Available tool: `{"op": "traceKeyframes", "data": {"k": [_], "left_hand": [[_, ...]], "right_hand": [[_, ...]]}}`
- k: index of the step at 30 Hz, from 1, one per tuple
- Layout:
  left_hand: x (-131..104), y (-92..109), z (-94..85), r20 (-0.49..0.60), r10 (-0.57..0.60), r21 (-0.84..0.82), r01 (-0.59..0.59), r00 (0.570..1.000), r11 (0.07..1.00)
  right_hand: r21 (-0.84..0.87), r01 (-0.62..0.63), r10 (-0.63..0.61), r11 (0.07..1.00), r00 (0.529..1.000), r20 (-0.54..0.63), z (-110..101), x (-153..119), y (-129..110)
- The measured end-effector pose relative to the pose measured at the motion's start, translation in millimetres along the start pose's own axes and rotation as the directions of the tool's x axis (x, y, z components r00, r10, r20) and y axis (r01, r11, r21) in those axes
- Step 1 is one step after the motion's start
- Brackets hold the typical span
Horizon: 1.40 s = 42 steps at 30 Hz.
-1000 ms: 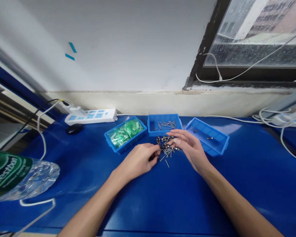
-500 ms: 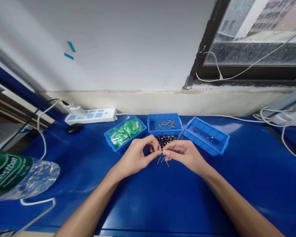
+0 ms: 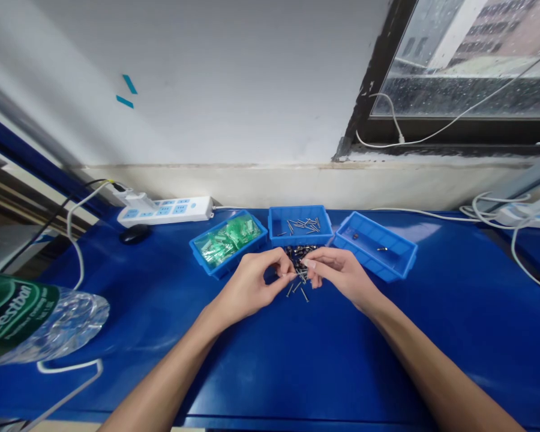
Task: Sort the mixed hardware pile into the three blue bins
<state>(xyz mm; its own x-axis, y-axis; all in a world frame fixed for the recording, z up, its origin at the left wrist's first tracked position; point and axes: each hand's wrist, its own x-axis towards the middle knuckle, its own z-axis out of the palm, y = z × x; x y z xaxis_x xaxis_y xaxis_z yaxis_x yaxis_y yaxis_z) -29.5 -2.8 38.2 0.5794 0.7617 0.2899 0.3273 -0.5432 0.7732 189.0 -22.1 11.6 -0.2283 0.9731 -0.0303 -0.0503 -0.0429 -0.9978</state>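
Note:
My left hand [image 3: 256, 279] is closed in a pinch, and a thin screw [image 3: 300, 273] appears to stick out from its fingertips. Just to its right, my right hand [image 3: 335, 270] has thumb and forefinger pressed together; what they hold, if anything, is too small to make out. Under and between the fingers lies a pile of dark and shiny small metal parts [image 3: 301, 251], partly hidden by both hands. Several loose silver screws [image 3: 305, 294] lie on the blue table [image 3: 292, 360] in front of the pile.
Behind the hands stand a blue bin [image 3: 276, 237] of screws, a left bin [image 3: 198, 255] of green-and-clear packets and a right bin [image 3: 400, 273] with a few small parts. A power strip [image 3: 198, 209], black mouse [image 3: 135, 234] and water bottle [image 3: 81, 321] are at left.
My right hand has drawn slightly up and to the right, so its fingertips are apart from my left ones. My left hand has hardly moved. More screws show between them.

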Motion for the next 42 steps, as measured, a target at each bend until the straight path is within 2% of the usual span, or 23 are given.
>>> {"op": "traceKeyframes", "data": {"k": [3, 6, 10, 16, 18, 22, 25, 29, 36, 42], "left_hand": [[0.0, -0.4, 0.5, -0.035, -0.013, -0.061, 0.011, 0.999, 0.998], [-0.2, 0.1, 0.2, -0.033, -0.018, -0.098, 0.014, 0.999, 0.995], [-0.5, 0.2, 0.4, -0.039, -0.009, -0.064, 0.006, 0.999, 0.998], [0.5, 1.2, -0.8, -0.032, 0.025, -0.012, -0.025, 0.999, 1.000], [0.3, 3.2, -3.4, 0.028, 0.028, 0.046, -0.029, 0.999, 0.999], [-2.1, 6.1, -8.0, 0.225, -0.046, 0.309, -0.027, 0.973, 0.951], [-3.4, 5.6, -7.4, 0.273, -0.106, 0.440, -0.026, 0.956, 0.898], [-3.3, 2.9, -5.2, 0.303, -0.118, 0.472, -0.041, 0.946, 0.881], [-3.5, -2.5, -2.6, 0.315, -0.017, 0.429, -0.126, 0.949, 0.894], [-2.5, -2.5, -0.9, 0.319, -0.027, 0.419, -0.115, 0.947, 0.901]], "right_hand": [[0.004, 0.009, -0.010, 1.000, 0.999, 0.049, 0.7, -1.6, -0.3], [0.081, -0.008, 0.000, 0.997, 0.995, 0.103, 1.8, -3.3, -0.1], [0.177, -0.054, 0.034, 0.983, 0.993, 0.117, 1.7, -3.7, 0.7], [0.232, -0.090, 0.070, 0.969, 0.993, 0.094, 1.2, -2.8, 1.3], [0.230, -0.080, 0.067, 0.970, 0.996, 0.063, 1.2, -2.3, 1.0], [0.212, -0.015, 0.019, 0.977, 1.000, -0.016, 1.3, -0.8, -2.5], [0.250, 0.044, -0.027, 0.967, 0.997, -0.073, 2.3, -0.1, -5.9], [0.282, 0.063, -0.044, 0.957, 0.996, -0.074, 4.5, -1.0, -7.3], [0.230, 0.048, -0.039, 0.972, 0.998, -0.043, 9.0, -5.3, -9.6], [0.219, 0.065, -0.051, 0.974, 0.996, -0.070, 6.7, -4.5, -9.3]]}}
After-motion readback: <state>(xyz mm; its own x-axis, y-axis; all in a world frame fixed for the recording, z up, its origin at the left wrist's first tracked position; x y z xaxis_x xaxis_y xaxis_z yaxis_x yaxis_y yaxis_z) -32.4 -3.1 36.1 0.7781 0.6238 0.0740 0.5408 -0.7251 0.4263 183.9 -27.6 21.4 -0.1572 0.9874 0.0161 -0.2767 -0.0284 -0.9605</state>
